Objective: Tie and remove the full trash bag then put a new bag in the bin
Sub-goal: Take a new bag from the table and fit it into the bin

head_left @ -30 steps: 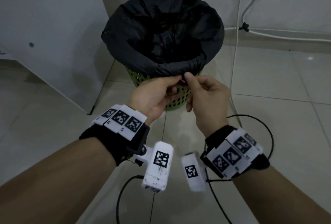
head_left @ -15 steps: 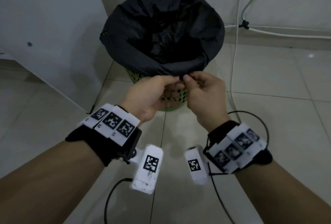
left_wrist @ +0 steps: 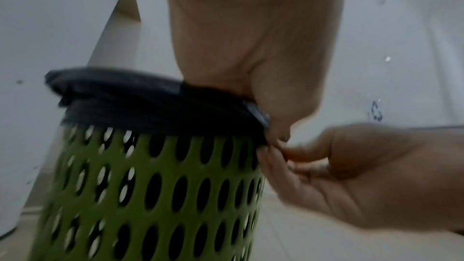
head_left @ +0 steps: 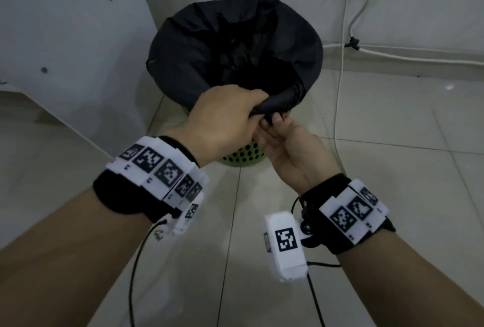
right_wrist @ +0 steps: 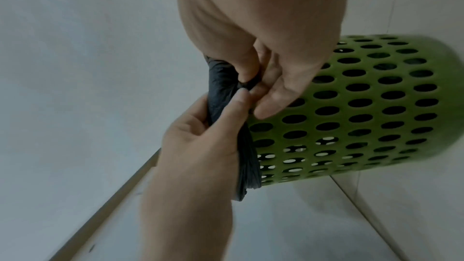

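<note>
A black trash bag [head_left: 209, 46] lines a green perforated bin [head_left: 245, 155], its top folded over the bin's edge. My left hand [head_left: 258, 112] comes from above and grips a bunched part of the bag's near rim. Just below it my right hand [head_left: 272, 121] lies palm up and pinches the same bunch. In the left wrist view the left hand [left_wrist: 276, 132] holds the bag rim [left_wrist: 125, 102] over the bin [left_wrist: 150, 186], with the right hand [left_wrist: 271, 152] under it. In the right wrist view the right hand [right_wrist: 253, 90] and left hand [right_wrist: 226, 110] both hold the bag [right_wrist: 220, 84] beside the bin [right_wrist: 364, 106].
A white cabinet panel [head_left: 65, 38] stands close to the bin's left. White cables [head_left: 343, 65] hang from a wall plug and run along the back wall on the right. Tiled floor [head_left: 392, 130] lies open to the right and in front.
My left hand has turned over on top of the near rim and gathered it into a bunch. The right hand has turned palm up beneath it. The near rim is pulled up and together.
</note>
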A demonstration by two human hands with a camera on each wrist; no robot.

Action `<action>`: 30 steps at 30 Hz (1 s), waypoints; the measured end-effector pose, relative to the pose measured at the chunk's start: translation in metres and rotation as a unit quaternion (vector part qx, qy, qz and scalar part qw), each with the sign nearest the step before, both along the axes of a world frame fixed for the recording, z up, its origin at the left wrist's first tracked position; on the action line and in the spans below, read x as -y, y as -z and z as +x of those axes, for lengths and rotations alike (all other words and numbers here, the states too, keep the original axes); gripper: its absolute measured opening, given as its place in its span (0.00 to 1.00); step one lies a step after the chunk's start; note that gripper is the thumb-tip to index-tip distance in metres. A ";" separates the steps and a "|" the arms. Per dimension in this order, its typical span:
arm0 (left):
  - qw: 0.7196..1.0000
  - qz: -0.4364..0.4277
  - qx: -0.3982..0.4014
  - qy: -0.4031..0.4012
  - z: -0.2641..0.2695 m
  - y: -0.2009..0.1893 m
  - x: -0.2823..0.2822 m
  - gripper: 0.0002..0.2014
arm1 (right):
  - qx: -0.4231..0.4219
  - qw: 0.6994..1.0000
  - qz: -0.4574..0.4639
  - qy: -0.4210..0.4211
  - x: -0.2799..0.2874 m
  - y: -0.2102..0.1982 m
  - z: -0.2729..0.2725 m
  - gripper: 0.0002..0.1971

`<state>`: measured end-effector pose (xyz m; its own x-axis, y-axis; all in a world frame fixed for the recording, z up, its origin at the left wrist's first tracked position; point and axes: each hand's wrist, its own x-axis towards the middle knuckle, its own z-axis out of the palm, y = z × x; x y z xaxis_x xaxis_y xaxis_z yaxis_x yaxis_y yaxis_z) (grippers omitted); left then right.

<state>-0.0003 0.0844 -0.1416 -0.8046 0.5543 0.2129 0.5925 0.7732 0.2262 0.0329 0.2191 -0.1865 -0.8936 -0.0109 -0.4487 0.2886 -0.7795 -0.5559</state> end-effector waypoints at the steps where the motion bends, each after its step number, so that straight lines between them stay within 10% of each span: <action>1: 1.000 0.015 -0.017 0.000 -0.001 0.005 0.000 0.14 | 0.004 1.000 -0.007 0.014 0.001 0.000 -0.001 0.08; 30: 0.999 -0.017 -0.039 -0.020 0.001 0.008 -0.004 0.13 | 0.055 0.996 -0.056 0.038 0.008 -0.047 -0.012 0.06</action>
<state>0.0003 0.0881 -0.1500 -0.8073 0.5308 0.2578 0.5766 0.8025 0.1531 0.0204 0.2107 -0.1393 -0.8389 -0.0003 -0.5443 0.2812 -0.8564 -0.4329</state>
